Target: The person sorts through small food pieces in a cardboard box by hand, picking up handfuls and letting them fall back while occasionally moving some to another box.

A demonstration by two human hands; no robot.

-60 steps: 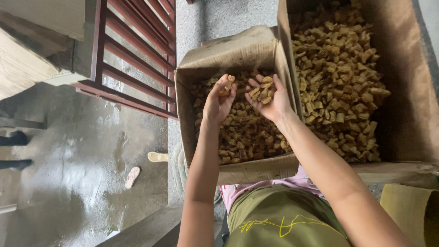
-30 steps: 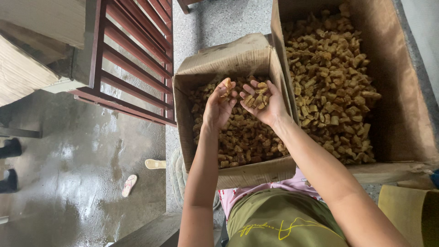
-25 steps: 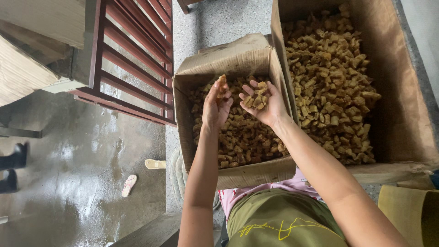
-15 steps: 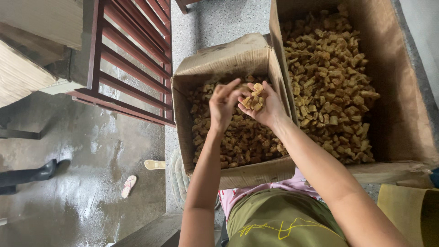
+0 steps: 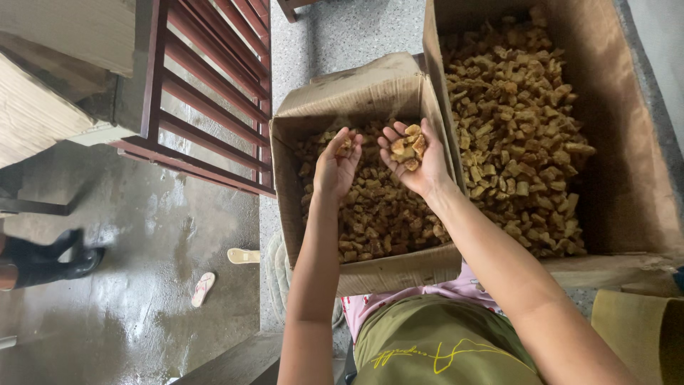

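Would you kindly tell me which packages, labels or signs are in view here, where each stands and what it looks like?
Smaller cardboard box: under both hands, brown, rectangular, open, flap worn, holding tan chunks.
Larger cardboard box: to its right, touching it, brown, open, deeper, filled with similar chunks.
Labels, signs, screens: none in view.

1. Smaller brown cardboard box (image 5: 342, 96), open-topped, rectangular, on the floor at centre, half full of tan chunks.
2. Larger brown cardboard box (image 5: 627, 164), open, touching its right side, heaped fuller.
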